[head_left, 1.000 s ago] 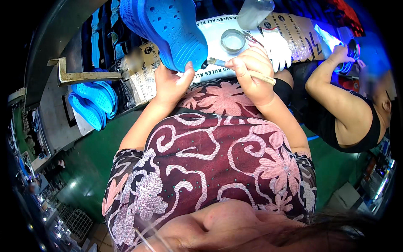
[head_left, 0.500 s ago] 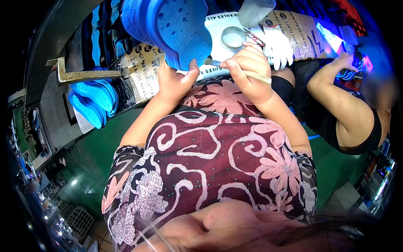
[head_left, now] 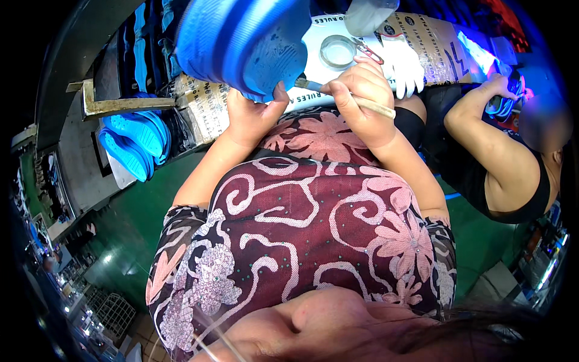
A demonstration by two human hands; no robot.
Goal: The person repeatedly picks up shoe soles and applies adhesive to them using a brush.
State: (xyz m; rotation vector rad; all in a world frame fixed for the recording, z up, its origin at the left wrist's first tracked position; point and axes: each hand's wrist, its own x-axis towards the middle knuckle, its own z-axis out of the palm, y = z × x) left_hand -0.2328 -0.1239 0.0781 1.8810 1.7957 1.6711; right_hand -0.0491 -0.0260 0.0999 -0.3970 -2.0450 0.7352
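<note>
My left hand (head_left: 256, 117) grips the near end of a stack of blue shoe insoles (head_left: 274, 63), thumb on the top one and fingers mostly hidden beneath. The stack is fanned and tilted, its ridged edges showing. Between the thumb and fingers of my right hand (head_left: 367, 102) is a paintbrush (head_left: 379, 109) with a pale handle. Its bristles point left and are at the right edge of the insoles; whether they touch is hard to tell. Just beyond my right hand is a round clear glass dish (head_left: 338, 52), beside small red-handled snips (head_left: 369, 53).
A white work glove (head_left: 401, 67) and a translucent plastic cup (head_left: 370, 17) stand beyond my right hand. More blue insoles (head_left: 136, 136) lie at the left, by a worn wooden bar (head_left: 129, 107). At right, a co-worker's arm (head_left: 491, 139) reaches to blue pieces.
The stack in my left hand has tilted and fanned, showing more ridged edges. My right hand and the brush have shifted slightly right.
</note>
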